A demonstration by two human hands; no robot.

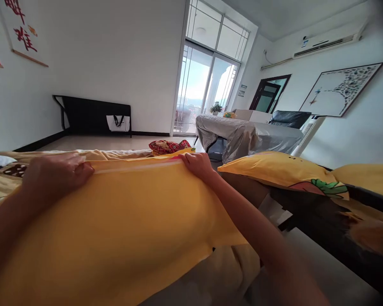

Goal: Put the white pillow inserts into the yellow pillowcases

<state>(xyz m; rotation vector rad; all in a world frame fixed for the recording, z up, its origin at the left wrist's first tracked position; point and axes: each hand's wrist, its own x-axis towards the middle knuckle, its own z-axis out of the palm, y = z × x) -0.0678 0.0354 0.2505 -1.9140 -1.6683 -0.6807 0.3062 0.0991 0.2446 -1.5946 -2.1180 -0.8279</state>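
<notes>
A plump yellow pillow [124, 221] fills the near part of the view, a pale zipper-like strip [137, 167] running along its far edge. My left hand [59, 170] is closed on that edge at the left, thumb side toward the strip. Farther right, my right hand [196, 163] pinches the same edge near the corner, next to a small pink patch [172, 159]. The pillow's lower right corner hangs free beneath my right forearm. Whether the zipper is fully closed cannot be made out.
Beyond the pillow lies rumpled bedding [115, 154] with a red plaid cloth [169, 146]. At right, another yellow pillow [274, 170] rests on dark furniture. A plastic-covered table [230, 129] stands farther back, and a black folded panel [89, 114] leans at the left wall.
</notes>
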